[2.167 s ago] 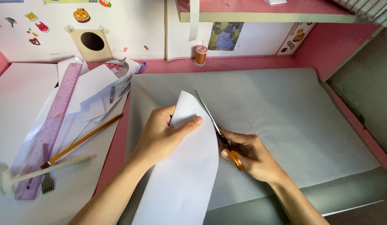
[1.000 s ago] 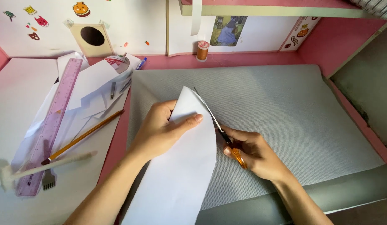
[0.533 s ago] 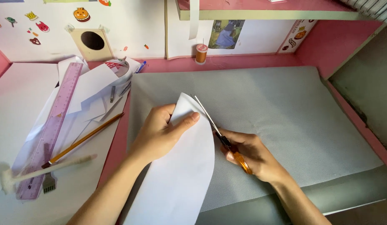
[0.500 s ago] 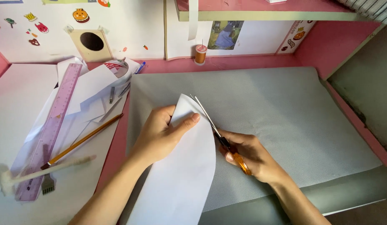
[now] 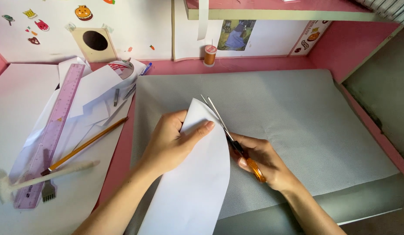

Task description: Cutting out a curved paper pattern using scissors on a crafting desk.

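Holding the white paper sheet (image 5: 191,182) up off the grey mat (image 5: 297,126), the left hand (image 5: 171,146) pinches it near its top, thumb across the front and fingers tucked behind — a closed grip that stiffens the sheet so its edge meets the blades cleanly. The sheet runs from the bottom of the view up to a rounded tip over the middle of the mat, its right edge curved.

Over on that edge, the right hand (image 5: 263,163) is wrapped shut around the orange handles of the scissors (image 5: 232,135). The thin blades stand slightly apart and point up and away along the sheet's curved side, just beside the left thumb. Working on the side away from the holding fingers keeps those fingers clear of the blades.

The mat covers most of the pink surface (image 5: 258,65), a soft layer under the work. Off to the left, well apart from both hands, lie loose white sheets with a translucent purple ruler (image 5: 52,135) on top, a yellow pencil (image 5: 86,143) slanting across, a small brush-like tool (image 5: 47,174) and a roll of tape (image 5: 120,68). A spool of orange thread (image 5: 209,55) stands upright against the back wall.
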